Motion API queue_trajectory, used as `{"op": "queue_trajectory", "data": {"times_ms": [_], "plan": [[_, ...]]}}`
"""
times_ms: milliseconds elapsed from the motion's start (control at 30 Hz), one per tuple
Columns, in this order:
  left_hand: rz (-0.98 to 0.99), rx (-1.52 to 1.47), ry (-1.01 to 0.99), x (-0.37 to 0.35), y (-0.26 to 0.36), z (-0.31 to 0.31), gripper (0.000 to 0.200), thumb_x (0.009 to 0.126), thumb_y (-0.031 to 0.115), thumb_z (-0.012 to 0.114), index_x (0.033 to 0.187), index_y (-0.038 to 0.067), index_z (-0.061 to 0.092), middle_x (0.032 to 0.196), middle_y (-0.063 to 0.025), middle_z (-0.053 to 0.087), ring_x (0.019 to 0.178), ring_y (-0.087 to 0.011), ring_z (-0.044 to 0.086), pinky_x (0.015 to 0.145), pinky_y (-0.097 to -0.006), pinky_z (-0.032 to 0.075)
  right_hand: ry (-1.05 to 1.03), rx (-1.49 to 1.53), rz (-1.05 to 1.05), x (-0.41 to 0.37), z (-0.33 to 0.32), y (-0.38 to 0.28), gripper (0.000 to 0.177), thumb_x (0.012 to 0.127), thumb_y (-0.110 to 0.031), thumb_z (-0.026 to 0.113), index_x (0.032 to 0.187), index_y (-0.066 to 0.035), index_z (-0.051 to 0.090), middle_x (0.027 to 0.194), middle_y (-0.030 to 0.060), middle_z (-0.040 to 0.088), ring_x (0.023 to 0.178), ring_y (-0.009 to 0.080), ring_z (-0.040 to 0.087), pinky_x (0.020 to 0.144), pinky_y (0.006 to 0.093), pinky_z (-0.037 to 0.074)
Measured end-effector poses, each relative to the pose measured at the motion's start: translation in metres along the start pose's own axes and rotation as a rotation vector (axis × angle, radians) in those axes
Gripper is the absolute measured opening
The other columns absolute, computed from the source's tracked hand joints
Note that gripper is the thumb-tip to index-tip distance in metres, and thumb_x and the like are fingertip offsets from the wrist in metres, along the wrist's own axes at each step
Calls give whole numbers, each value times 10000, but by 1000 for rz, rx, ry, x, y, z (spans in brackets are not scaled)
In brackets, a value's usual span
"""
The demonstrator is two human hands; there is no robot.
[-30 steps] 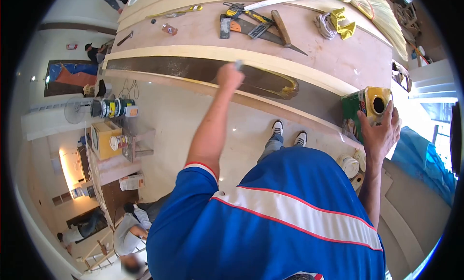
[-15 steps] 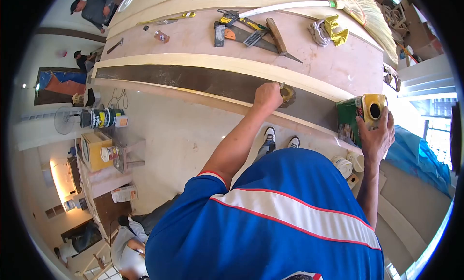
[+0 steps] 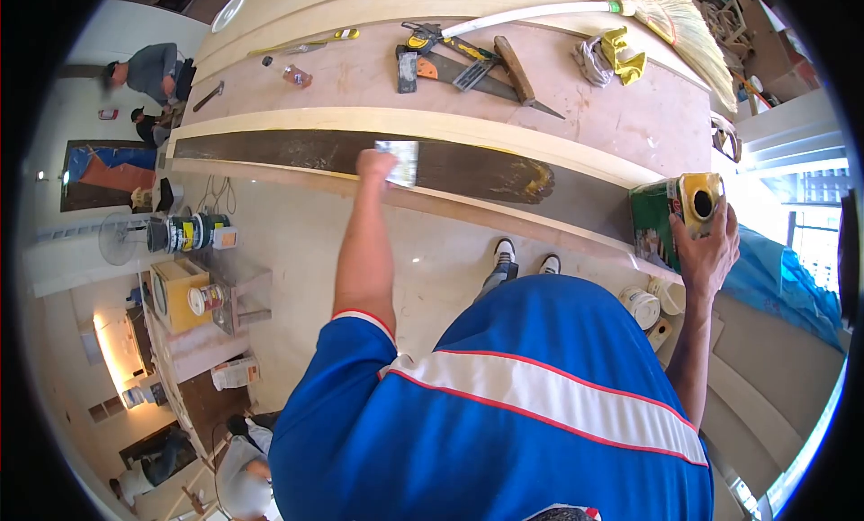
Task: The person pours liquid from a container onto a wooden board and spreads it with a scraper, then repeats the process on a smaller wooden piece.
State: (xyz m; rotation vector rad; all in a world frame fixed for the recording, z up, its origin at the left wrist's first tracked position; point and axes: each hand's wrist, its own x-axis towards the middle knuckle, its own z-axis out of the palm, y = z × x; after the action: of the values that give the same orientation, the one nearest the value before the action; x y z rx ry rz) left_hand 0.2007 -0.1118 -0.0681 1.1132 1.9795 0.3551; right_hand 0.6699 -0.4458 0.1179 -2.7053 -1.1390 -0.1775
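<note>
My left hand [image 3: 375,165] is closed on a flat, pale spreader [image 3: 402,163], which lies against the dark strip [image 3: 315,150] set in the light wood board. A yellowish smear of glue [image 3: 537,179] marks the strip farther right. At the strip's right end stands a green and yellow can [image 3: 655,217] with a round dark opening. My right hand [image 3: 708,247] grips the can's near right side, the thumb on its front and the fingers along its edge.
Behind the strip lie a hand saw [image 3: 486,78], a hammer [image 3: 209,95], a small bottle [image 3: 296,76], a yellow cloth [image 3: 623,55] and a broom [image 3: 679,31]. Buckets [image 3: 641,307] stand below the can. Other people, one in grey [image 3: 151,69], are at the left.
My left hand has swept left along the strip with the spreader, and the glue patch is now smeared out. My right hand has stayed on the can.
</note>
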Motion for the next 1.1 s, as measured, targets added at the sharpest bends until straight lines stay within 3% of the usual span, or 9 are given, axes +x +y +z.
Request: {"op": "queue_trajectory", "data": {"times_ms": [67,133,267,333,467,600,800,933,1100], "plan": [[184,486,212,30,5,-29,221,790,178,650,862,-19,723,898,-221,720,851,-374,716,742,-446,579,-3,-7,10,0,-1,-1,910,708,-445,781,1457,-72,423,1432,182,462,1331,349,430,1093,485,325],[288,501,373,-11,35,-35,263,799,207,615,874,-22,720,939,-240,704,923,-396,689,835,-447,544,-7,-8,8,1,1,-2,914,706,-448,783,1457,-71,423,1434,181,462,1329,351,433,1093,484,326],[457,640,281,-32,41,39,222,844,159,562,838,23,737,886,-212,717,879,-379,702,800,-465,555,-19,2,9,1,5,0,959,686,-472,798,1469,-80,408,1447,174,454,1335,350,429,1101,490,319],[572,707,104,-86,64,82,228,861,143,540,841,25,735,872,-212,715,863,-368,706,787,-460,561,-29,-1,28,2,4,2,1007,665,-488,811,1486,-93,381,1460,176,440,1345,350,419,1108,494,313],[973,720,-89,-168,69,164,201,824,157,586,808,17,728,830,-235,702,810,-377,704,739,-466,566,-98,-53,137,7,2,-3,1156,600,-484,854,1536,-119,281,1473,222,406,1360,372,396,1128,495,299],[896,486,-309,-193,81,158,184,746,138,643,819,-17,710,792,-259,680,773,-412,687,737,-496,545,-170,98,136,17,-13,-4,1121,596,-368,859,1527,-95,299,1405,214,459,1307,376,446,1101,454,359],[810,410,65,-119,38,83,164,801,146,592,828,6,675,812,-250,680,786,-424,670,740,-519,528,-63,348,2,70,2,22,1118,583,-328,873,1522,-78,319,1213,247,593,1102,367,615,965,441,489],[702,512,234,-69,5,38,173,803,121,572,854,-11,672,890,-261,686,849,-430,668,775,-513,530,40,321,-95,135,18,21,1099,573,-422,861,1485,-36,384,1192,256,602,1121,358,612,969,440,482],[589,583,259,-48,3,6,190,803,119,570,883,-11,683,913,-247,691,877,-433,667,789,-498,532,50,204,-138,197,54,-2,1115,578,-588,798,1490,-94,387,1263,274,558,1180,422,553,1016,462,433]]}}
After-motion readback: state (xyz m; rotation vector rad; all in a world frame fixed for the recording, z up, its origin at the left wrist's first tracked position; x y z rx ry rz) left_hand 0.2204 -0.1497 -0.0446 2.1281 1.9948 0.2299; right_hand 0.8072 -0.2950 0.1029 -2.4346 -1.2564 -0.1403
